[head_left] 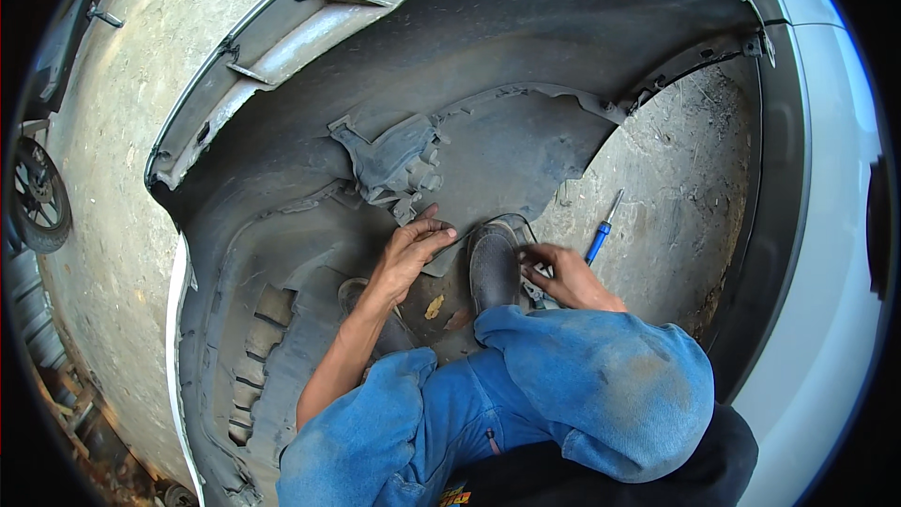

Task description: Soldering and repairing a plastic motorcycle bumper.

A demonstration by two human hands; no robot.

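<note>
Grey plastic wheel-arch liner (488, 150) lies on the ground, dusty, torn at its middle. Left hand (408, 253) rests flat on it, fingers spread. Right hand (563, 274) beside the shoe (494, 268), fingers curled; what it holds, cannot tell. Blue-handled screwdriver (601, 237) just right of the liner.

The shoe (494, 268) is blocking the way between both hands; bare ground (676, 178) near the screwdriver (602, 233) is staying open.

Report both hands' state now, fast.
Left hand: open, fingers spread flat on the grey plastic liner.
Right hand: fingers curled beside the shoe; whether it grips anything cannot be told.
</note>
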